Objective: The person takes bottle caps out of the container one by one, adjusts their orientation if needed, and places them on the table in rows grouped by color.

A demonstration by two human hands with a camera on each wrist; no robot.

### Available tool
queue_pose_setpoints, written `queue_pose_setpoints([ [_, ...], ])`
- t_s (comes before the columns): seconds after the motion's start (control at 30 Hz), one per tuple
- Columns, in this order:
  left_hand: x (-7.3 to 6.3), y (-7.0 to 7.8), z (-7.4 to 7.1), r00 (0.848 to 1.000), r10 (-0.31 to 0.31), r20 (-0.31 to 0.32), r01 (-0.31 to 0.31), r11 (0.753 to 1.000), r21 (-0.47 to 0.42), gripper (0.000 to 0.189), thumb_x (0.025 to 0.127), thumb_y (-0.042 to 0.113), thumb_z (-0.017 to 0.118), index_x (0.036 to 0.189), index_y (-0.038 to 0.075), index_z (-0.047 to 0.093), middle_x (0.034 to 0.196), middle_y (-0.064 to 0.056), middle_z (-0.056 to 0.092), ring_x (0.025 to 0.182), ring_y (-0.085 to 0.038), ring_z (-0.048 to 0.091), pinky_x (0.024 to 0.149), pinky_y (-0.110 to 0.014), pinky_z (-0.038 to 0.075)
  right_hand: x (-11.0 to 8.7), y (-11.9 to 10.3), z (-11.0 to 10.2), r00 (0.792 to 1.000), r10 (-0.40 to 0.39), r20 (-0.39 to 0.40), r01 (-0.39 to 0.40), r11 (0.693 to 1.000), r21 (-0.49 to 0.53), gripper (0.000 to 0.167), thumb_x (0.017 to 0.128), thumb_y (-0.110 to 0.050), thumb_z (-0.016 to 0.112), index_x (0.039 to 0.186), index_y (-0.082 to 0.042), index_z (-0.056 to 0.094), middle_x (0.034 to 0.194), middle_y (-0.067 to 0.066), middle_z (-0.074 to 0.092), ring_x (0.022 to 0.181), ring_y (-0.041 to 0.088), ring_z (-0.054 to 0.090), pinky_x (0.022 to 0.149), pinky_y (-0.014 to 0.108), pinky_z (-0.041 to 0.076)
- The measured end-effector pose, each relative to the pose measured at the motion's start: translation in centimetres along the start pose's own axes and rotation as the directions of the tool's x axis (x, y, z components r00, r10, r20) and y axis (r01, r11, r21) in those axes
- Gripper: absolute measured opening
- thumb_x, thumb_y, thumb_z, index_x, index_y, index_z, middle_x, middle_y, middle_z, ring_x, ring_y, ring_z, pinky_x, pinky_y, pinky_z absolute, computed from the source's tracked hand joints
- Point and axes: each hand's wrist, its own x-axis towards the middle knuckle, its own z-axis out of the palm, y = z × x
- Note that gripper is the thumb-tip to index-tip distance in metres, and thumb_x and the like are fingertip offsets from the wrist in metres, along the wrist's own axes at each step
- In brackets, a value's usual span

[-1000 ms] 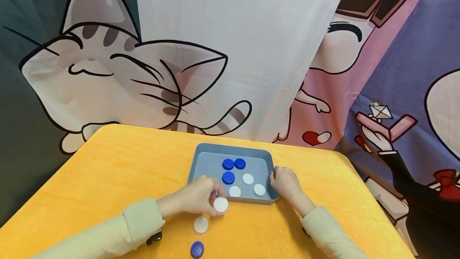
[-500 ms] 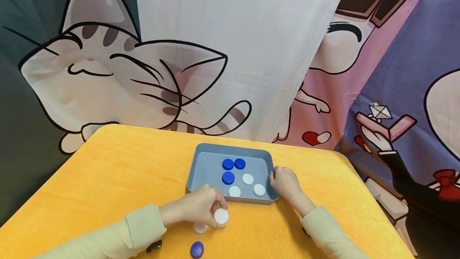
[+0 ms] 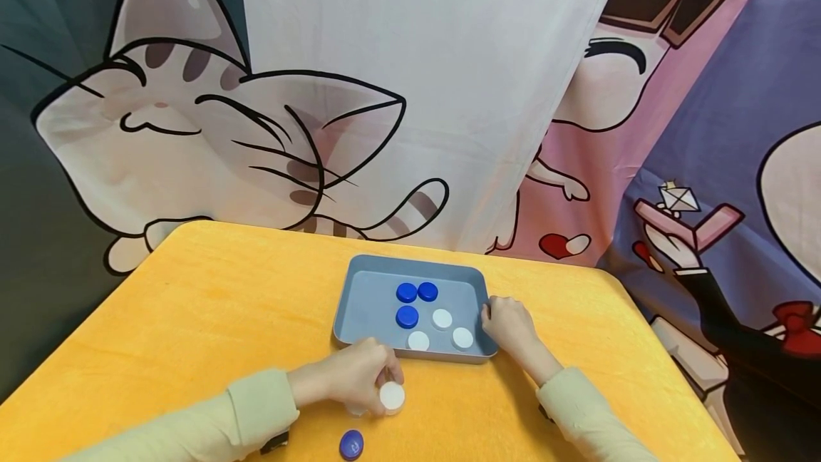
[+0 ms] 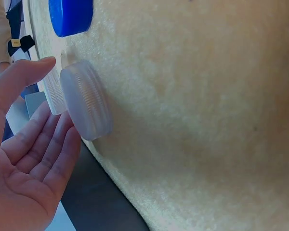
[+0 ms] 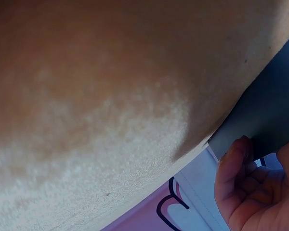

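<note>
My left hand pinches a white bottle cap between thumb and fingers, in front of the tray. In the left wrist view this cap shows as ribbed, translucent plastic. A second white cap is on the table right beside it; the left hand mostly hides it in the head view. Nearer the front edge lies a blue cap. My right hand grips the right rim of a grey-blue tray, and its curled fingers show at the tray wall in the right wrist view.
Inside the tray, several caps lie flat: blue ones towards the back and white ones nearer the front right. A yellow cloth covers the table. Behind it hangs a printed cartoon curtain.
My left hand has moved from the tray's front rim towards the table's front, carrying the white cap down beside the other white cap, now mostly covered. The right hand stays on the tray.
</note>
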Motion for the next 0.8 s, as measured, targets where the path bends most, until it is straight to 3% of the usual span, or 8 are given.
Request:
queue_pose_setpoints([
  [0.8,-0.38,-0.41,0.59,1.000,-0.006,0.009,0.006,1.000,0.004,0.031,0.066,0.019,0.086,0.093,0.013,0.072,0.083,0.011,0.068,0.072,0.005,0.055,0.067,-0.012,0.046,0.01,-0.06,-0.07,1.000,0.017,0.017,-0.017,1.000,0.000,0.024,0.089,-0.014,0.062,0.068,-0.001,0.060,0.052,0.005,0.049,0.047,0.018,0.046,0.046,0.029,0.040],
])
